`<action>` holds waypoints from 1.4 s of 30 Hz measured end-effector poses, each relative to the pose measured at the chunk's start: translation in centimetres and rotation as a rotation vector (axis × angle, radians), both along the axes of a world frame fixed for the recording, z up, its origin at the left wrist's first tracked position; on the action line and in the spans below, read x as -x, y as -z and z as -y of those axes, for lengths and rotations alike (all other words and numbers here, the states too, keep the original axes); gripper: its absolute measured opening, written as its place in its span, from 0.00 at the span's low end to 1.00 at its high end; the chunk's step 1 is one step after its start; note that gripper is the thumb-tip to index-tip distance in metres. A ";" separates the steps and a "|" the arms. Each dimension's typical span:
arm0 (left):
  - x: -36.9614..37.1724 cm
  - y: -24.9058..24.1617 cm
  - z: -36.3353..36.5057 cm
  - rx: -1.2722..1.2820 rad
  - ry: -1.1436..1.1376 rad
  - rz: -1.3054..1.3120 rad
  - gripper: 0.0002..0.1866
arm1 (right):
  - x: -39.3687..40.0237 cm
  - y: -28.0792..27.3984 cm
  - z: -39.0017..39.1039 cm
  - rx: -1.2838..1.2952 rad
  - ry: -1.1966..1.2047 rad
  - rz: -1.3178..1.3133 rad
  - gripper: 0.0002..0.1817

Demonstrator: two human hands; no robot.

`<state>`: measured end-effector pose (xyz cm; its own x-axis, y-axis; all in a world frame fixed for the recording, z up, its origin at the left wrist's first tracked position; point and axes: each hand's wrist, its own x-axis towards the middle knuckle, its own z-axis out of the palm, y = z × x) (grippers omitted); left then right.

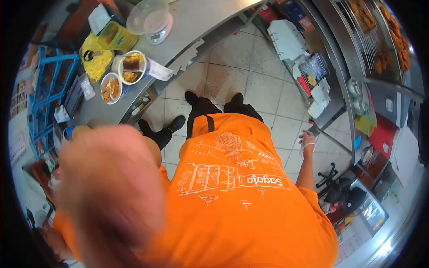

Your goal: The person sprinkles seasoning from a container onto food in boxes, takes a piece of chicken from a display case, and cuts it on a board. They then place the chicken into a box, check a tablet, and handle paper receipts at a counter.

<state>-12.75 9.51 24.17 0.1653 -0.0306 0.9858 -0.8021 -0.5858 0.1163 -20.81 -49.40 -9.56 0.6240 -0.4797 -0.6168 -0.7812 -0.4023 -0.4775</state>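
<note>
My left hand (111, 178) is raised very close to the camera, large and badly blurred. Its fingers do not show clearly, nor does anything it might hold. My right hand (307, 140), in a clear plastic glove, hangs away from my body over the tiled floor. Its fingers are loosely bent and apart, with nothing seen in them. Between the hands is the orange shirt (237, 192) I wear, with white line drawings. Beyond my left hand, two paper bowls of food, the larger bowl (133, 67) and the smaller bowl (111, 88), stand on a metal counter (178, 27).
Yellow shredded food (96, 62) with black tongs lies by a yellow container (117, 36). A clear tub (146, 17) sits on a scale (160, 35). A printed slip (159, 70) touches the bowls. Fried pieces (383, 58) fill racks at right. Another person's shoes (175, 123) show at left.
</note>
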 end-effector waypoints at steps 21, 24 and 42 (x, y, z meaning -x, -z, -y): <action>7.9 23.2 -29.2 -0.143 -0.736 -1.758 0.73 | -15.9 -1.1 -58.9 -0.145 -1.011 -0.006 0.22; 8.8 24.0 -30.1 -0.147 -0.681 -1.705 0.73 | -16.3 -0.8 -58.4 -0.354 -0.977 0.025 0.18; 6.8 24.6 -14.8 1.355 0.014 -1.890 0.42 | -22.1 -6.1 -58.2 -0.321 -1.451 0.007 0.21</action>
<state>-19.59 24.31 -0.43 0.5949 0.2649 -0.7589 0.6248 0.4416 0.6439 1.25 8.83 -3.50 0.4303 0.7017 -0.5678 0.2029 -0.6881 -0.6966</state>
